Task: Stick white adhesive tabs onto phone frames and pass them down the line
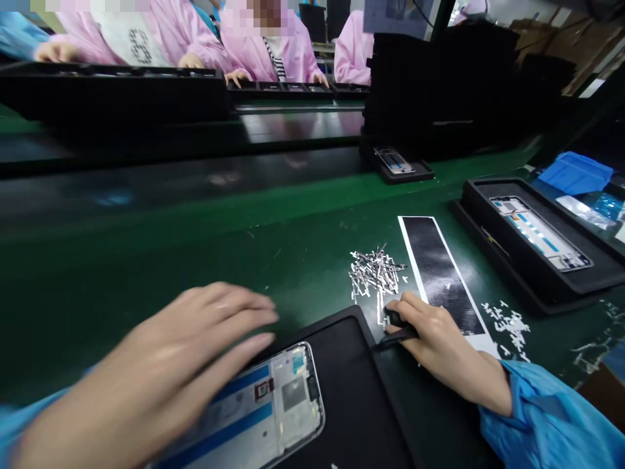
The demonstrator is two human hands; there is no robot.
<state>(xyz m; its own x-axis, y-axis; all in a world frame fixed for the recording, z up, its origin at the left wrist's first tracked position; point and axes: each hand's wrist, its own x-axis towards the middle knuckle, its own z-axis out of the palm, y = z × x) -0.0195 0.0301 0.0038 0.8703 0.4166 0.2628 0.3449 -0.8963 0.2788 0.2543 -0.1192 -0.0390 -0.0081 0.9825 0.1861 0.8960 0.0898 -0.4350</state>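
My left hand (180, 365) hovers above a phone frame (293, 397), fingers stretched out and slightly blurred, with nothing seen in them. The silver frame has blue strips and lies in a black foam tray (361, 397); my hand hides part of it. My right hand (434, 339) is closed around what look like black tweezers (401, 335), just beyond the tray's right edge. Close to their tips is a thin pale strip (379, 307); whether they touch it I cannot tell. A pile of small grey-and-white strips (374, 272) lies just behind.
Right of the pile lies a black sheet with white borders (442, 277), with white scraps (510, 329) beside it. Stacked black trays (522, 286) hold another phone frame (541, 233). A blue bin (576, 172) stands behind. Across the green bench, people in pink (273, 52) work at trays.
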